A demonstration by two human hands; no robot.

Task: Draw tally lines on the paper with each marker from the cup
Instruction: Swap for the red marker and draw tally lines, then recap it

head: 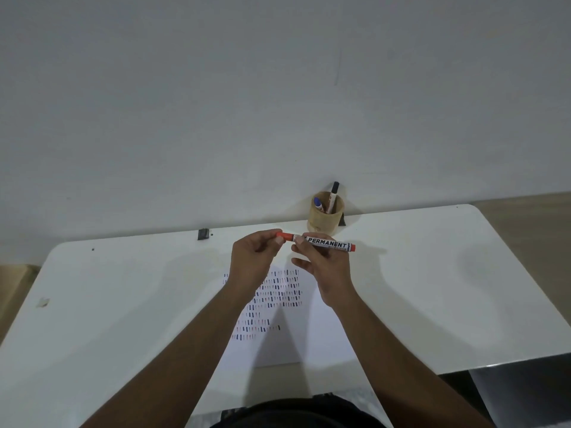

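Note:
I hold a red permanent marker [327,243] level above the table, between both hands. My right hand [321,267] grips its white barrel. My left hand [255,257] pinches the red cap [285,236] at the marker's left end; the cap sits on the marker. Below my hands lies the white paper [312,332], covered with rows of short red, blue and black tally lines. The wooden cup [326,219] stands at the table's far edge by the wall, with a blue-capped marker [318,203] and a black-capped marker [334,193] in it.
The white table [432,288] has rounded corners and stands against a pale wall. A small dark clip [203,234] sits on its far edge at the left, another dark piece [341,220] beside the cup. A scrap of tape [43,302] lies near the left edge.

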